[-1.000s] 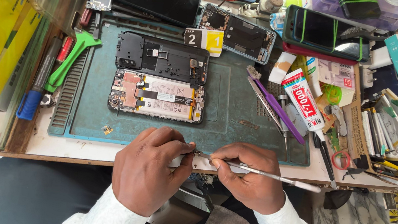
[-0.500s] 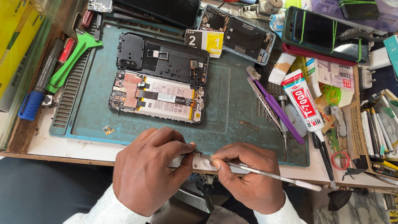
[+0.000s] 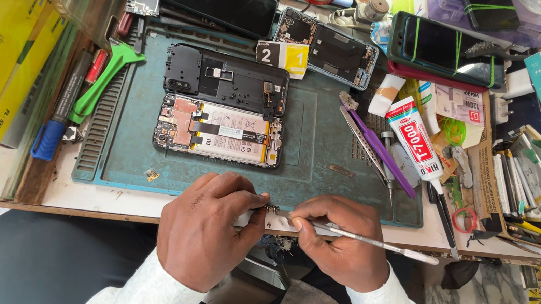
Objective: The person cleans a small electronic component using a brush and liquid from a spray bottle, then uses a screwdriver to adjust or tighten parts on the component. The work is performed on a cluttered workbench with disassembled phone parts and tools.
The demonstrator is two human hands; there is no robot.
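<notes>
Left hand point(image 3: 209, 230) pinching a tiny part point(image 3: 271, 210) at the bench's front edge, right hand point(image 3: 340, 243) gripping a slim metal tool point(image 3: 369, 240), tip on that part. Just behind on the teal mat point(image 3: 316, 147): opened phone point(image 3: 219, 131), black back frame point(image 3: 224, 79). Beside those, purple tweezers point(image 3: 380, 152), glue tube point(image 3: 415, 141). Further back, three more phones, cluttered boxes on the right, contents hard to make out.

Left hand point(image 3: 209, 230) and right hand point(image 3: 342, 240) meet, fingers pinched, knuckles up.
</notes>
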